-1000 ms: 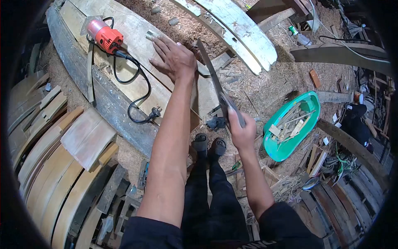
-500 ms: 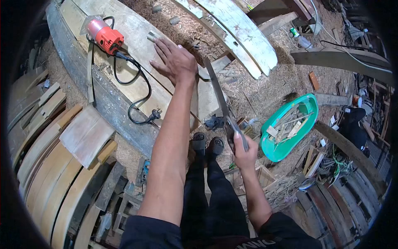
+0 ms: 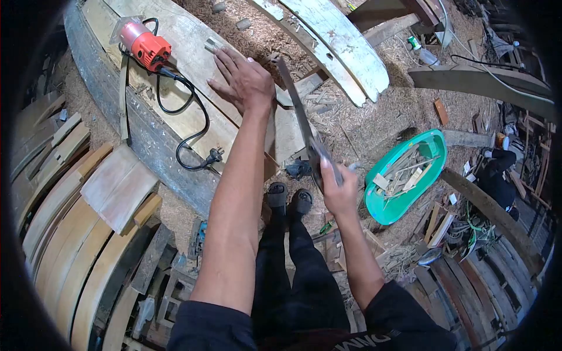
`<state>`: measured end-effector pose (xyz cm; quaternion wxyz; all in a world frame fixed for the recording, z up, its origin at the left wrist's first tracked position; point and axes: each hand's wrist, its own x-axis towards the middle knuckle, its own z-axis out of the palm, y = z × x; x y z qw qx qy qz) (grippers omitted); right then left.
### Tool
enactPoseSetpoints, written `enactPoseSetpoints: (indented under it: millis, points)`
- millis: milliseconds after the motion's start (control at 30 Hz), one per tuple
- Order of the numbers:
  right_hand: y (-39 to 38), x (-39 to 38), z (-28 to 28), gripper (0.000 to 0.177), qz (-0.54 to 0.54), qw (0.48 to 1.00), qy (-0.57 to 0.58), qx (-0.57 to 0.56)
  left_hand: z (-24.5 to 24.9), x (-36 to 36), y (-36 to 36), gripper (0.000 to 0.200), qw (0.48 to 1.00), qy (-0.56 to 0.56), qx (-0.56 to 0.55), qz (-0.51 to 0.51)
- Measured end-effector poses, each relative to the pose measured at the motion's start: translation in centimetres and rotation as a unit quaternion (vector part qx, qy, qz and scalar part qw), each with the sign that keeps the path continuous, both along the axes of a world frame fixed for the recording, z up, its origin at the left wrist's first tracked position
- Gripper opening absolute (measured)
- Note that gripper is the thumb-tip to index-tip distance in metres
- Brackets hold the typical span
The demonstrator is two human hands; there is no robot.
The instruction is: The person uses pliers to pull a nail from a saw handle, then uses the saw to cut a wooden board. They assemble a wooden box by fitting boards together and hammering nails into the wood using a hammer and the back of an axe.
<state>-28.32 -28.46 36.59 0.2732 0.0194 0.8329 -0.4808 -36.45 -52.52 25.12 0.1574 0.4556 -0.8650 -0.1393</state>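
Observation:
My left hand (image 3: 246, 85) lies spread on a pale wooden board (image 3: 193, 50), near its right edge, with a small wood offcut (image 3: 212, 44) by its fingertips. My right hand (image 3: 338, 190) is wrapped round the handle of a handsaw (image 3: 300, 111). The saw's dark blade points away from me and crosses the end of the board just right of my left hand. A red power tool with a clear base, a trim router (image 3: 149, 48), rests on the board to the left. Its black cord and plug (image 3: 214, 158) lie beside my left forearm.
A green plastic tub (image 3: 381, 212) holding wood scraps stands on the shaving-covered floor at right. Curved planks are stacked at left (image 3: 73, 243). More curved boards (image 3: 339, 44) lie ahead. A person in dark clothing (image 3: 497, 181) is at far right.
My right hand has pushed the saw forward and slightly left, so its tip reaches farther out. My left hand stays on the board. The whole view has shifted a little.

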Motion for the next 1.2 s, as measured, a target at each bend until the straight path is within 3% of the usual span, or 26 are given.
enactPoseSetpoints:
  millis: [267, 400, 433, 533, 667, 800, 833, 967, 1067, 1133, 1200]
  points:
    - [-0.7, -0.7, -1.1, 0.041, -0.014, 1.000, 0.009, -0.011, 0.5, 0.0, -0.1, 0.065, 1.000, -0.006, -0.002, 0.002]
    - [2.7, 2.5, -0.3, 0.041, -0.052, 0.997, -0.048, -0.030, 0.2, -0.2, -0.3, 0.066, 1.000, -0.010, -0.012, 0.006]
    - [2.1, 1.6, -0.8, 0.041, -0.026, 0.999, 0.009, -0.020, 0.2, 0.0, 0.0, 0.066, 1.000, -0.010, -0.009, 0.000]
    - [-1.0, -1.1, -1.7, 0.039, -0.026, 0.999, -0.028, -0.013, 0.6, 0.2, 0.1, 0.066, 1.000, -0.017, -0.005, 0.003]
    - [3.3, 3.4, -1.2, 0.041, -0.045, 0.998, -0.011, -0.046, 0.5, -0.5, -0.6, 0.066, 1.000, -0.014, -0.024, 0.002]
    - [-0.1, -0.2, -1.2, 0.042, -0.053, 0.998, 0.005, -0.043, 0.2, 0.4, 0.3, 0.065, 1.000, -0.011, -0.012, 0.001]
    - [0.3, -0.1, -2.8, 0.042, -0.038, 0.998, -0.040, -0.024, 0.2, 0.4, 0.4, 0.065, 1.000, -0.007, -0.010, -0.004]
    - [-0.6, 1.3, -1.5, 0.044, -0.033, 0.999, -0.020, -0.017, 0.2, 0.0, 0.1, 0.066, 1.000, -0.001, 0.003, -0.009]
    - [-0.3, 1.1, -3.0, 0.041, -0.097, 0.992, -0.068, -0.038, 0.4, -0.2, -0.2, 0.065, 1.000, -0.003, -0.003, -0.003]
    - [0.2, 0.0, -2.8, 0.040, -0.243, 0.880, -0.317, -0.256, 0.2, 0.0, 0.0, 0.065, 1.000, -0.003, -0.022, -0.004]
    - [1.9, -1.8, -3.9, 0.041, -0.330, 0.653, -0.524, -0.436, 0.4, -0.1, 0.0, 0.065, 1.000, 0.004, -0.021, -0.006]
